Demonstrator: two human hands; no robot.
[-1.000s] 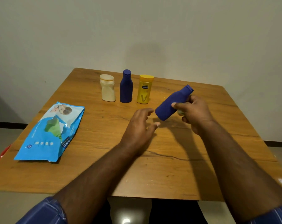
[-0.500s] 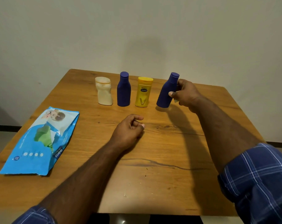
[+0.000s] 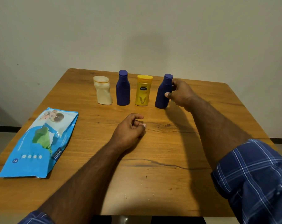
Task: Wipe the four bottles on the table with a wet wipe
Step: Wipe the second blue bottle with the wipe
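1. The right-hand blue bottle (image 3: 163, 92) is gripped by the right hand (image 3: 181, 92), thumb across the front and fingers curled round the back; it stands at the right end of the row and leans a little left, its base on the table (image 3: 169, 159).
2. A tip-over is the risk judged nearest: if the grip is let go while the lean remains, the bottle could be knocked into the yellow bottle (image 3: 143, 90) just beside it, and the row could topple in turn.
3. The other blue bottle (image 3: 123, 88) and the dented cream bottle (image 3: 103, 91) are seen upright further left, close together, so little room is left for a careless reach between them.
4. The left hand (image 3: 129, 128) is rested on the table with fingers loosely curled; nothing is held in it.
5. No wipe can be made out with certainty; something pale is glimpsed under the right palm, but it cannot be identified.
6. The wipes pack (image 3: 38, 143) lies well apart at the left.
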